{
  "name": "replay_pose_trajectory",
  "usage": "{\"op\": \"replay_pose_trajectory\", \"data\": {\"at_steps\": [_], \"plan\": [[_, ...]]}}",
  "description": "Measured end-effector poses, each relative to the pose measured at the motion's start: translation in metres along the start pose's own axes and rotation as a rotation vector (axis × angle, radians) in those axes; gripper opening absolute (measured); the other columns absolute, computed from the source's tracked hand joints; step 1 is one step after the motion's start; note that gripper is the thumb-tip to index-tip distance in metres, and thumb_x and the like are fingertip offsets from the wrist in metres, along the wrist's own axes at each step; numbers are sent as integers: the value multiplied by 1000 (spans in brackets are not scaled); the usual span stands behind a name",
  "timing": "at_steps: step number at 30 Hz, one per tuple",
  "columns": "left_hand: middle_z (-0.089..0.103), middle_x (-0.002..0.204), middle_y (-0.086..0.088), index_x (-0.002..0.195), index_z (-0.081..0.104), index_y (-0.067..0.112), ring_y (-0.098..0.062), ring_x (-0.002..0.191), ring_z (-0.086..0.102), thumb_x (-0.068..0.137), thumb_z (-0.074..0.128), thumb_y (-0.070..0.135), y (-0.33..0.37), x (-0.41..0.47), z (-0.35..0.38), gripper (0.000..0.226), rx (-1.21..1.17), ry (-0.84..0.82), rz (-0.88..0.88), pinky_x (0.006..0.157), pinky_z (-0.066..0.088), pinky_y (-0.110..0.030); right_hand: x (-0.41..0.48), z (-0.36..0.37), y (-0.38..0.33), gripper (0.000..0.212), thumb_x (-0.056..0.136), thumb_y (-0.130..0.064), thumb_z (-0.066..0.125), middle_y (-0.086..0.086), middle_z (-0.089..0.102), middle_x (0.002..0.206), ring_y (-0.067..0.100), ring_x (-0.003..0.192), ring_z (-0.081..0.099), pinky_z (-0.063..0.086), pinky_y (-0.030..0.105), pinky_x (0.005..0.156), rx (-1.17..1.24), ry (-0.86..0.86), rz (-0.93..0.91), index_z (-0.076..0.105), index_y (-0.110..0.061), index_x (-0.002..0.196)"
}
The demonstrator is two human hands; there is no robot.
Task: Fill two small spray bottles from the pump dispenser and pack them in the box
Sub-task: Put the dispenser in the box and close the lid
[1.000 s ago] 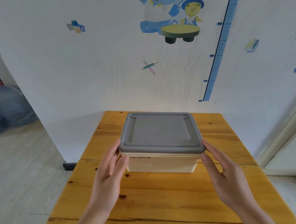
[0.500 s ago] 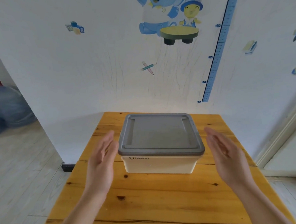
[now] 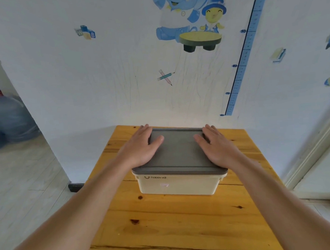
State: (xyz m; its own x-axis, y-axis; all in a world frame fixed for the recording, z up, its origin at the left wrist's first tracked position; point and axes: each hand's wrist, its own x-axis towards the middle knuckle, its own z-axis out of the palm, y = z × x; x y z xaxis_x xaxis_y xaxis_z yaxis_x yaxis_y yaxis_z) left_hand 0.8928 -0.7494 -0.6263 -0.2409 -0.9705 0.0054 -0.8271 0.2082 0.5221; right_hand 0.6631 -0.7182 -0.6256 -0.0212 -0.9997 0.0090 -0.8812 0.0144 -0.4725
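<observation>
Two flat hands, left hand (image 3: 142,148) and right hand (image 3: 218,146), press one box's (image 3: 178,185) lid (image 3: 178,152).

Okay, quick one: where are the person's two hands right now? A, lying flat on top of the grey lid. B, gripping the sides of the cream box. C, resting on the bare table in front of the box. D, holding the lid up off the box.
A: the left hand and right hand lie palm-down with straight fingers on the grey lid, which sits closed on the cream box.
</observation>
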Motion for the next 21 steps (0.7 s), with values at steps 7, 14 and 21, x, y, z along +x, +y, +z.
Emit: {"op": "replay_pose_trajectory", "data": {"at_steps": [7,14,21], "plan": [[-7,163,9,156,5,17,-4,148,-11,99,24,58,-3,0,8,72,110,-53,-1,121,5,-35,0,9,2,71,100,-54,23,0,-4,165,13,150,-10,2,34,122,-108,-34,4,10,-11,156],[-14,162,7,155,-2,16,-6,147,-17,100,21,56,-2,0,9,72,172,-95,6,120,1,-34,-2,10,0,73,101,-54,22,-1,-12,164,13,149,-16,-1,32,121,-143,-76,29,0,-11,156],[-15,162,7,155,-2,16,-6,147,-17,100,22,56,-4,1,10,72,147,-86,21,120,0,-34,-2,11,1,74,100,-55,24,-3,-13,164,11,149,-17,1,33,120,-118,-79,29,0,-13,156]]}}
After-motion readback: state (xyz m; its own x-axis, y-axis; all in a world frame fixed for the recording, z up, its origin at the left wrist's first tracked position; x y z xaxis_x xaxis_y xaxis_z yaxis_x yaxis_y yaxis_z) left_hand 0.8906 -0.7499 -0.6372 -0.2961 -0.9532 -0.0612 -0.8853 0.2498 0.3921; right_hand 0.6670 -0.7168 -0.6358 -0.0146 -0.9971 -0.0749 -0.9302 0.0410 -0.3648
